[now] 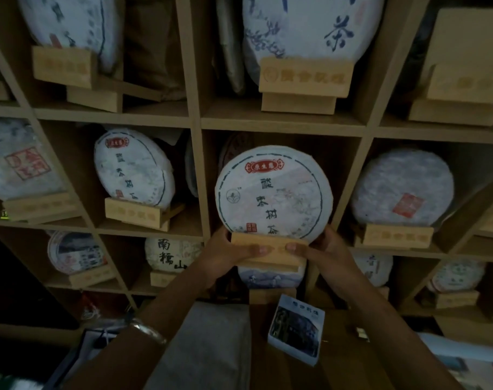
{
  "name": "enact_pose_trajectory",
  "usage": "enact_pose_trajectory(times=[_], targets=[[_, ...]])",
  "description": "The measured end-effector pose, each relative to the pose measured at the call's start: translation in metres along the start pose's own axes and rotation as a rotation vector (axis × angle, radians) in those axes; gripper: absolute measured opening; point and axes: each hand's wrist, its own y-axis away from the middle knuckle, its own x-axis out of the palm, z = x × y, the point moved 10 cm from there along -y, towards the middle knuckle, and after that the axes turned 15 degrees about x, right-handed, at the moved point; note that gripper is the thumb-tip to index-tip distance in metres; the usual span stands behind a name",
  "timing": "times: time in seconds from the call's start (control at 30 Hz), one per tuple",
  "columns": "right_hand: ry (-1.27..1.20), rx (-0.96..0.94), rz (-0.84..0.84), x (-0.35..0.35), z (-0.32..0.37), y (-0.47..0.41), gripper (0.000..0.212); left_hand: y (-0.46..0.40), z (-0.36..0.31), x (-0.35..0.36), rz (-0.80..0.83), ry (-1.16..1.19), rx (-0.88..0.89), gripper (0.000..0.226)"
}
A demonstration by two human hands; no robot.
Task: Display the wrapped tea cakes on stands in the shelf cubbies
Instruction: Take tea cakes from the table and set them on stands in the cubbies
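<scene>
Stand (pixel 269 250) lettering hidden under both thumbs

The wrapped tea cake (pixel 272 192) is white with black characters, a red label and a dashed dark ring. Its stand (pixel 267 250) is pale tan wood.

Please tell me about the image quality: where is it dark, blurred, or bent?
Head view: dim overall; the tea cake held on its wooden stand by both hands is brightest and sharp; lower corners fall nearly black; top cubbies look soft; wide-angle lens bends the shelf dividers outward.

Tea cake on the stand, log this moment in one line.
both hands: left hand, right hand | grip wooden stand | tea cake upright on it | before middle cubby
</scene>
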Motion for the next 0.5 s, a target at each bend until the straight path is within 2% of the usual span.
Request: enact_pose_trajectory(times=[0.17,0.37,0.5], targets=[[-0.007,0.001,-0.003,0.000,0.008,-0.009,0.054,-0.008,-0.006,0.001,0.006,0.035,0.051,0.051],[-0.020,0.020,-0.013,-0.004,0.009,-0.020,0.054,-0.022,-0.008,0.006,0.044,0.040,0.062,0.062],[-0.021,0.033,-0.008,-0.007,0.006,-0.032,0.050,-0.035,-0.004,0.008,0.049,0.022,0.084,0.061]])
